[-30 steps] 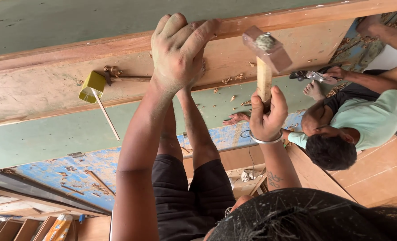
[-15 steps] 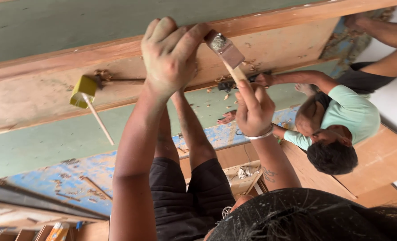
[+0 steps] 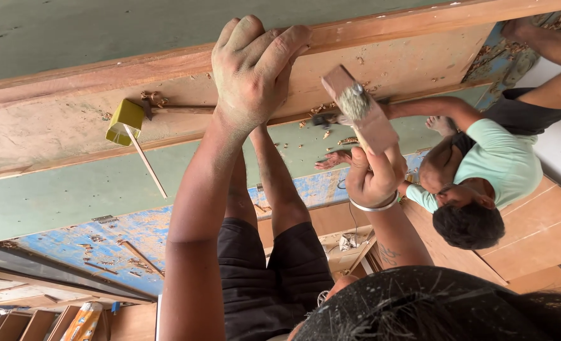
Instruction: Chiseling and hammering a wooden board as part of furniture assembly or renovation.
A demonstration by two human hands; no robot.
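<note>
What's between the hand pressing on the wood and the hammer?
In the head view, only bare wooden board with a few scattered wood chips lies between the left hand and the hammer that the right hand holds.

Long wooden board (image 3: 59, 120) with scattered shavings (image 3: 331, 126) and yellow block (image 3: 124, 121).

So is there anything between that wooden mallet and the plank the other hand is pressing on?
Nothing visible. The right hand holds the mallet raised just beside the left hand, which lies flat on the wooden plank; only scattered wood chips lie there.
</note>
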